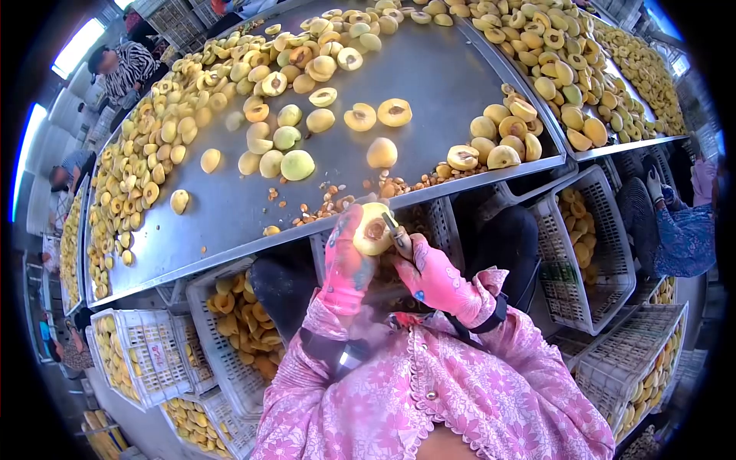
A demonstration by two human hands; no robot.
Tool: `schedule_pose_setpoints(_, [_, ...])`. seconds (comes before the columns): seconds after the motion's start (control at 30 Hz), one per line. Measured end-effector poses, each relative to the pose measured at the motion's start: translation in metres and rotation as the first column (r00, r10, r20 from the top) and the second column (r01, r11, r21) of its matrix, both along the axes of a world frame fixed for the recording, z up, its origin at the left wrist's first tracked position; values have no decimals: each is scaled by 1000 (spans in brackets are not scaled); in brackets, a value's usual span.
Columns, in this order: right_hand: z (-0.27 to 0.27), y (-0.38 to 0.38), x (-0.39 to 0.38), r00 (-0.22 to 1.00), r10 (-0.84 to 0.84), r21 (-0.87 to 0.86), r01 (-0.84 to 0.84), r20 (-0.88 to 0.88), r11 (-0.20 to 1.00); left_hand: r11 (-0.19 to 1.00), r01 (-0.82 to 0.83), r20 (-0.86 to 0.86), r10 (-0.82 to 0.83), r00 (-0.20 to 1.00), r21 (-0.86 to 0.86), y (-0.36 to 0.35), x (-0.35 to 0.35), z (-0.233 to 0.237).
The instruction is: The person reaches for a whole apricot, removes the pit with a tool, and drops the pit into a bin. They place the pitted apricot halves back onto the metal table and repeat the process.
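My left hand (pixel 345 264), in a pink glove, is closed around a yellow peach half (pixel 366 239) just past the table's near edge. The cut face with its brown pit hollow is turned up toward me. In my gloved right hand (pixel 441 282) is a pitting knife (pixel 402 242) with a short, worn handle. Its metal end touches the peach half beside the hollow; the exact tip is hard to make out. On the metal table (pixel 307 201) ahead lie a whole-looking peach (pixel 382 152), two cut halves (pixel 394 113) and loose pits (pixel 337 201).
Peach halves (pixel 161 138) are heaped along the table's left and far sides, with a smaller pile (pixel 506 134) at right. Fruit-filled crates stand by my left leg (pixel 230 368) and at right (pixel 594 299). Other people (pixel 130 69) are at left and right.
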State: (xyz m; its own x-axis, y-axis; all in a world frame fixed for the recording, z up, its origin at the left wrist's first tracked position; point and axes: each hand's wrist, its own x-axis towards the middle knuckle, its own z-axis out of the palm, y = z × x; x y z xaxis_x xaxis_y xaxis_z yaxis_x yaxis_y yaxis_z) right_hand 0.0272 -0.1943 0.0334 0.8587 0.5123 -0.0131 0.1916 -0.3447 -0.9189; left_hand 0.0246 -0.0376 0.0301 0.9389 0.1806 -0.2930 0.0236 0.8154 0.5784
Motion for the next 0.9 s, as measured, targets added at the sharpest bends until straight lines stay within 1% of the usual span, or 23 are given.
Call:
schedule_pose_setpoints(0.03, [1, 0, -1, 998, 22, -46, -20, 50, 999, 1000, -15, 0, 15, 1000, 22, -3, 0, 1])
schedule_pose_setpoints(0.1, [3, 1, -4, 987, 73, -140, -52, 144, 989, 991, -44, -5, 45, 999, 126, -10, -2, 0])
schedule_pose_setpoints(0.13, [0, 2, -6, 991, 45, -93, -33, 129, 995, 982, -56, -6, 58, 998, 180, -12, -2, 1])
schedule_pose_setpoints(0.2, [-7, 3, -10, 995, -9, 0, 9, 95, 1000, 979, -73, -46, 83, 996, 191, -18, -3, 6])
schedule_pose_setpoints(0.3, [-5, 5, -12, 1000, -16, 5, 16, -13, 1000, 978, -74, -89, 93, 992, 197, -19, -4, 0])
schedule_pose_setpoints(0.4, [-16, 9, -15, 999, -38, 65, 40, -23, 997, 980, -69, -103, 90, 991, 189, -20, -6, 4])
schedule_pose_setpoints(0.53, [-17, 8, -13, 999, 5, 38, -3, -53, 999, 974, -64, -142, 96, 985, 217, -18, -6, 5])
schedule_pose_setpoints(0.6, [-19, 5, -10, 994, 61, 21, -60, -91, 998, 956, 0, -124, 38, 992, 294, -9, -5, -6])
schedule_pose_setpoints(0.7, [-5, 3, -2, 972, 169, -126, -190, -161, 974, 926, 102, -150, -50, 987, 362, 2, -3, -13])
schedule_pose_setpoints(0.73, [-14, 2, -1, 970, 186, -144, -208, -154, 967, 916, 139, -167, -81, 983, 377, 5, -2, -14])
schedule_pose_setpoints(0.8, [-38, 2, 2, 965, 219, -184, -243, -141, 952, 912, 166, -209, -92, 974, 375, 6, 0, -17])
schedule_pose_setpoints(0.9, [-44, 1, 3, 970, 223, -155, -236, -98, 959, 913, 183, -226, -104, 969, 366, 7, 1, -22])
